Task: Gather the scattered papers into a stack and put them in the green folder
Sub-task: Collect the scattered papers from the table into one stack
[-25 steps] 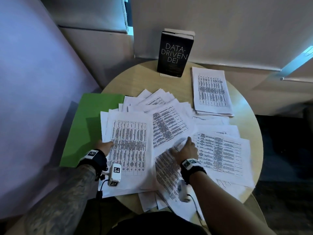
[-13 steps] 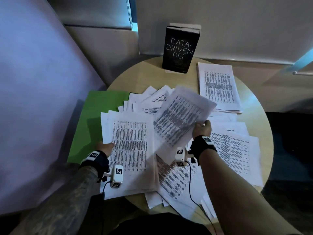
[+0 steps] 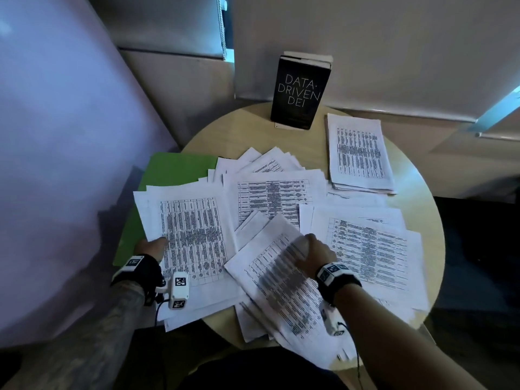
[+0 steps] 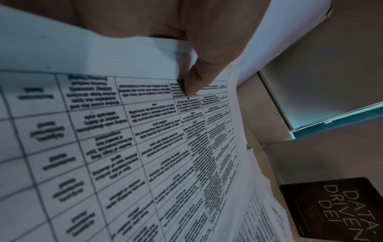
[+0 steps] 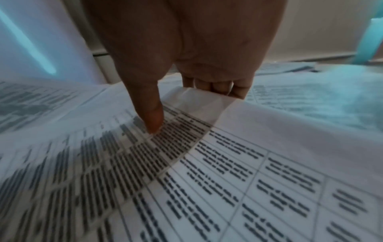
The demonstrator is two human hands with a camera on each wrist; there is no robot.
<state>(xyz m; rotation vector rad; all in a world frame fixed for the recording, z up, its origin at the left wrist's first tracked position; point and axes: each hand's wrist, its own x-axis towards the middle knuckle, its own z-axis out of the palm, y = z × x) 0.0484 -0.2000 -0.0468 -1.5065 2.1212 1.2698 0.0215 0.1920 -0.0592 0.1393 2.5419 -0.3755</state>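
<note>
1. The right hand [image 3: 312, 253] pinches a blurred sheet [image 3: 281, 277], thumb on top and fingers beneath.
2. The left hand [image 3: 152, 246] grips a paper stack [image 3: 194, 237], thumb pressed on top.
3. The green folder [image 3: 168, 175] lies partly under the scattered papers [image 3: 270, 192].
4. A black book [image 3: 301, 94] stands beyond.

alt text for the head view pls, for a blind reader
Right hand pinches a printed sheet off scattered papers on a round table; left hand grips a gathered stack overlapping a green folder.
</note>
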